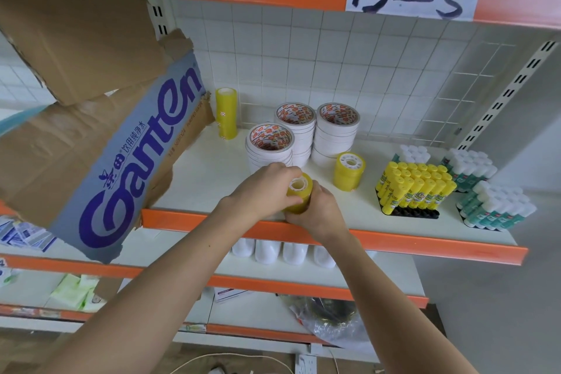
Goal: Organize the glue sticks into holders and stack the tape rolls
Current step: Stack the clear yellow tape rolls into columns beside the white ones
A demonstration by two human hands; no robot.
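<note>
Head camera looks down at a white shelf (212,173) with an orange front edge. Both hands are at that front edge, wrapped around a stack of yellow tape rolls (299,193). The left hand (267,188) curls its fingers over the left side and top of the stack. The right hand (318,209) grips the stack from the right and lower side. Behind the hands stand three piles of white tape rolls (303,133), close together. A tall yellow tape stack (226,114) stands farther back by the wall. A short yellow tape stack (349,170) sits just right of the white piles. Farther right, yellow glue sticks (416,188) stand in a black holder (416,214). White and green glue sticks (491,205) stand at the right end. A torn cardboard box (100,136) leans on the left.
</note>
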